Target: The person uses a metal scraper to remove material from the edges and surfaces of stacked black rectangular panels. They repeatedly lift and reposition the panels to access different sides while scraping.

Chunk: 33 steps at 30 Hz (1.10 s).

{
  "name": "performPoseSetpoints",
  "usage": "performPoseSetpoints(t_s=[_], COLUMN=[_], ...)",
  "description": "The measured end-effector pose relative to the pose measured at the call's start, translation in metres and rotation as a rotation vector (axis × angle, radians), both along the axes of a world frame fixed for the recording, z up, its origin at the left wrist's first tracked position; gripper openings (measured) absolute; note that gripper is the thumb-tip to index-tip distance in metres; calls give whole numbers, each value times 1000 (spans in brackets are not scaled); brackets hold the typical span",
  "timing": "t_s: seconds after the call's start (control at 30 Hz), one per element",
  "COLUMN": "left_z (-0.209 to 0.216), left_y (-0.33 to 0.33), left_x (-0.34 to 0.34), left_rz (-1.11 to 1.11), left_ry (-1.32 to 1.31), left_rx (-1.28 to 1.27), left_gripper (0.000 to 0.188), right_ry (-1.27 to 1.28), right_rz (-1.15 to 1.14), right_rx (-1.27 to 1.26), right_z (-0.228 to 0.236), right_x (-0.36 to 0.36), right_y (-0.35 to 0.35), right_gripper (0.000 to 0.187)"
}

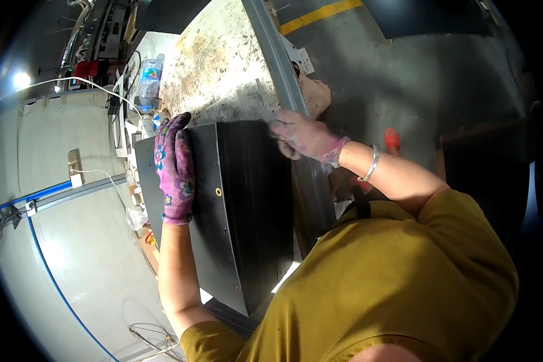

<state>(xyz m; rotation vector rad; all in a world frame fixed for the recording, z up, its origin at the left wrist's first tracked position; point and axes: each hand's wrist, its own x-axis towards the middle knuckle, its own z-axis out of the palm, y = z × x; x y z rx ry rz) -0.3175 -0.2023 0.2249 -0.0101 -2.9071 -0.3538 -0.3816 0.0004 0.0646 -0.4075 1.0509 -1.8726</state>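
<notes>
A black box-shaped piece [253,199] rests on the worktable in front of me, with a small brass-coloured ring set in its panel near one edge. My left hand [176,169], in a purple flowered glove, lies along the left part of the black panel with its fingers stretched out. At the piece's far right corner is my right hand [304,136], in a faded pink glove with its fingers curled in. A pale blurred thing shows at those fingertips, too smeared to name.
The worktable's stained pale top [217,60] stretches beyond the piece, bordered on the right by a grey metal rail [271,54]. A clear plastic bottle [149,81] stands at its left side among cables and clutter. Black panels [489,181] are at the right.
</notes>
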Motion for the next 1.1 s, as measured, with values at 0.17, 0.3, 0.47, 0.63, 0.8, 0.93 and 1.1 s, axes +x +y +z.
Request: performPoseSetpoints(t_s=[0.17, 0.3, 0.47, 0.63, 0.8, 0.93, 1.1], left_z=[4, 21, 33, -93, -206, -182, -159], left_y=[7, 19, 131, 102, 108, 152, 200], left_x=[-10, -4, -48, -17, 21, 50, 166], left_rz=[-26, 21, -261, -234, -84, -19, 780], left_ry=[-27, 44, -317, -739, -1012, -1230, -918], left_rx=[24, -21, -873, -1135, -791, 466, 885], left_gripper=[34, 37, 62, 78, 67, 41, 34], right_ry=[199, -186, 303, -335, -412, -408, -336], right_rz=[-7, -83, -295, -49, -61, -92, -29], right_rx=[300, 460, 90, 51, 28, -26, -82], right_z=[-232, -118, -207, -102, -91, -89, -71], right_x=[15, -10, -32, -45, -53, -70, -66], right_y=[12, 41, 52, 71, 86, 99, 80], right_gripper=[16, 17, 27, 23, 18, 17, 22])
